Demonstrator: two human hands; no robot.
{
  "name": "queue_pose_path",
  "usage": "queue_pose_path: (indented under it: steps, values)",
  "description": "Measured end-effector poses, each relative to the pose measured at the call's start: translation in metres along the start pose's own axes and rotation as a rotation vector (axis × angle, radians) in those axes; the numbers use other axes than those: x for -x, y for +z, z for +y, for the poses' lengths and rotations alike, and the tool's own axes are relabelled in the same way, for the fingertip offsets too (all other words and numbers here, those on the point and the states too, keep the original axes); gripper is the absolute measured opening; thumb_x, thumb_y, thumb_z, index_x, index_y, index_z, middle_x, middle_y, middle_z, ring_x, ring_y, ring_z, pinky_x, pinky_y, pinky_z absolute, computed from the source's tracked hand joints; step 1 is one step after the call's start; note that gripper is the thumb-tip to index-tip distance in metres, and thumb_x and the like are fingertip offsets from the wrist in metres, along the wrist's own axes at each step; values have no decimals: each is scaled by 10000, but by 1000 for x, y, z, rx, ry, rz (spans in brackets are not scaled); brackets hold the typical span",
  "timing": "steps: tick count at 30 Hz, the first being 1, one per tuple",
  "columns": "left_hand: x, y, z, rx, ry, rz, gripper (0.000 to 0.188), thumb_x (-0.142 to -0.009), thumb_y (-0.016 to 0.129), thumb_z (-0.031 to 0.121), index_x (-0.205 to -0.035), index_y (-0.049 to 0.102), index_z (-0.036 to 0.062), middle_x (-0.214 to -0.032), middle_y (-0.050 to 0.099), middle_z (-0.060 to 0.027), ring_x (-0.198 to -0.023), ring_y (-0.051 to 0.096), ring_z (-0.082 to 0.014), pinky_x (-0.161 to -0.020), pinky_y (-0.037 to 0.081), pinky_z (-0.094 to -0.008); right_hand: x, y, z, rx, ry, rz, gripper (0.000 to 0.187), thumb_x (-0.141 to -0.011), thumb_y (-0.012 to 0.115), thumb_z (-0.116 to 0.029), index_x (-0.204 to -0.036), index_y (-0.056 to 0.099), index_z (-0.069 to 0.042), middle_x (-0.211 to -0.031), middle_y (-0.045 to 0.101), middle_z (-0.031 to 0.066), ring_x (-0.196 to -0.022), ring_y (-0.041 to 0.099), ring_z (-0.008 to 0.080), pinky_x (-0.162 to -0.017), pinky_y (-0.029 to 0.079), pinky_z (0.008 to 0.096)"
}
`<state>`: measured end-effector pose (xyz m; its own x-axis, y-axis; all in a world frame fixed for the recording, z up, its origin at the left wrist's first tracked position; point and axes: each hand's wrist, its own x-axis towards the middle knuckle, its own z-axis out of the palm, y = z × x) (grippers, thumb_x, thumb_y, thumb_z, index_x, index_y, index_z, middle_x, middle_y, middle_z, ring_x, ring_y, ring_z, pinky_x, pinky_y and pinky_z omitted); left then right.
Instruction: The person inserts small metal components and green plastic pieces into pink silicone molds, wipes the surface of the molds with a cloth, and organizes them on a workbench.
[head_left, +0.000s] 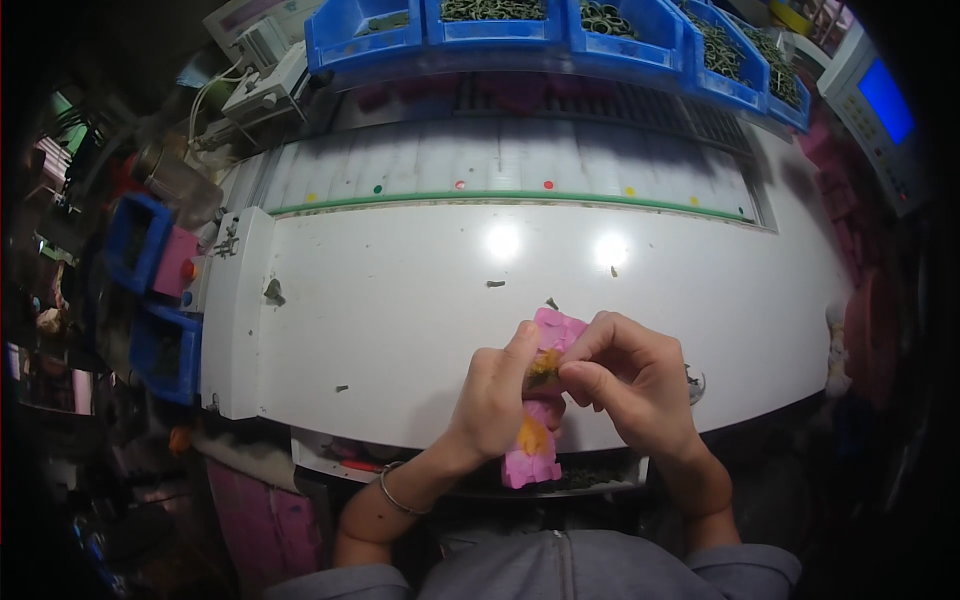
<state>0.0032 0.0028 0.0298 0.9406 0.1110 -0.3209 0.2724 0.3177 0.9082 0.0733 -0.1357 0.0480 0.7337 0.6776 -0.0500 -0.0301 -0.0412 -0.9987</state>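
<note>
Head view shows the pink piece grasped in your left hand; beside it, your right hand's fingers work at its yellow patch, pinching what, I cannot tell. Next move probably needs steady left support.

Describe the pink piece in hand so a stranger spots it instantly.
Find the big white table and follow it to its near edge, where the left hand and right hand meet. The pink piece is there, gripped by the left hand, its ends showing above and below. Orange-yellow patches set it apart from the small dark scraps nearby.
</note>
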Motion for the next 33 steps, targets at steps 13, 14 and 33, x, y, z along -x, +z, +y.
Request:
queue_pose_path:
  steps: [13,14,33]
  values:
    - [0,-26,-25,311,-102,-264,823,-918,177,634,-1040,575,-76,-864,605,-119,-661,552,-145,-581,466,-252,17,3,4,-327,-200,180,85,-854,544,67,-930,583,71,-807,603,123,-665,595,135,-518,480,224]
    - [8,-22,-25,220,-40,-239,867,-888,185,680,-1085,567,-74,-943,597,-93,-755,547,-122,-665,460,-241,19,6,9,-209,-259,245,111,-831,559,89,-934,594,66,-827,608,126,-668,598,137,-507,480,223]
    - [20,9,-13,-233,425,194,102,-770,653,-25,-868,664,-49,-826,630,-83,-727,578,-115,-658,456,-227,30,2,13,591,-467,218,93,-739,686,1,-790,609,13,-637,544,112,-514,532,239,-460,420,318]
